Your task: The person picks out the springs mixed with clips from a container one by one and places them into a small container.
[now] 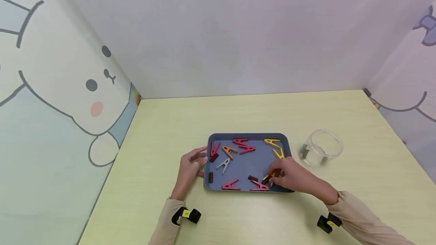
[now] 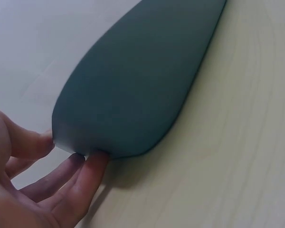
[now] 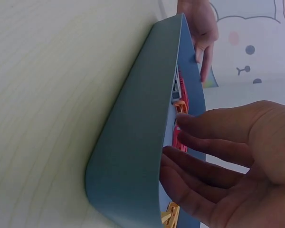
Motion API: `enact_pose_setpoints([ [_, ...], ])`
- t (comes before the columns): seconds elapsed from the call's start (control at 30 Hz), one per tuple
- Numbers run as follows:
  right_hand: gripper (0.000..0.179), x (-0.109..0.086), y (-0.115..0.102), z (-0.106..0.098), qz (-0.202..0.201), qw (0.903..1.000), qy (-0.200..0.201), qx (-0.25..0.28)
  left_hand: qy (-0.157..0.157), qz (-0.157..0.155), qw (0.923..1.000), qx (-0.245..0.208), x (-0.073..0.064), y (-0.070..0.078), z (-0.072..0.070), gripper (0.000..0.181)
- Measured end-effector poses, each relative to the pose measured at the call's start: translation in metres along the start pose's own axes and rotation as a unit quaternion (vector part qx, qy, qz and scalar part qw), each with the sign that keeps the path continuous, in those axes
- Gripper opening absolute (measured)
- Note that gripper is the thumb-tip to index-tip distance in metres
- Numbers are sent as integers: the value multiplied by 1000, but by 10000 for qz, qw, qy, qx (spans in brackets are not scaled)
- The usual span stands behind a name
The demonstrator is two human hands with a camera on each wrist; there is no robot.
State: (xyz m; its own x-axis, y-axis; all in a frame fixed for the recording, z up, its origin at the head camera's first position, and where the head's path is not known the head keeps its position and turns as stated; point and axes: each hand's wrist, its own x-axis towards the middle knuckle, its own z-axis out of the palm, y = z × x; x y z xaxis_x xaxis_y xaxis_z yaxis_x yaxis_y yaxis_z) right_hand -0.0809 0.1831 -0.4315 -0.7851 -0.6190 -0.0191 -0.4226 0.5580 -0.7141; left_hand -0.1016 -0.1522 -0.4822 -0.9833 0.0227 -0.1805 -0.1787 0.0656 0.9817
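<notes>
A blue-grey tray (image 1: 250, 165) holds several spring clips: red, orange, yellow and grey. Small dark ribbed pieces lie among them, one (image 1: 210, 177) by the left wall and another (image 1: 253, 178) at the front. My left hand (image 1: 190, 167) grips the tray's left end; its fingertips meet the end wall in the left wrist view. Over the tray's front right corner, my right hand (image 1: 294, 175) pinches a dark ribbed piece (image 1: 266, 180) with thumb and fingertips. In the right wrist view that piece is hidden, while an orange clip (image 3: 181, 107) shows past the thumb.
Right of the tray, a clear round container (image 1: 321, 148) stands on the pale wooden table (image 1: 170, 131). A white wall (image 1: 231, 41) rises behind the table's back edge, and panels with cartoon drawings (image 1: 68, 71) flank it.
</notes>
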Motion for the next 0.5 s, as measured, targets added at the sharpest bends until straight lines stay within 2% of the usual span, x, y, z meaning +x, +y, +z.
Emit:
enact_pose_setpoints([
  [0.33, 12, 6, 1, 2, 32, 9990, -50, -432, 91, -4, 9999, 122, -1, -1, 1, 38],
  [0.5, 14, 8, -1, 4, -84, 9990, -12, -436, 107, -3, 9999, 115, 0, 0, 1, 39],
])
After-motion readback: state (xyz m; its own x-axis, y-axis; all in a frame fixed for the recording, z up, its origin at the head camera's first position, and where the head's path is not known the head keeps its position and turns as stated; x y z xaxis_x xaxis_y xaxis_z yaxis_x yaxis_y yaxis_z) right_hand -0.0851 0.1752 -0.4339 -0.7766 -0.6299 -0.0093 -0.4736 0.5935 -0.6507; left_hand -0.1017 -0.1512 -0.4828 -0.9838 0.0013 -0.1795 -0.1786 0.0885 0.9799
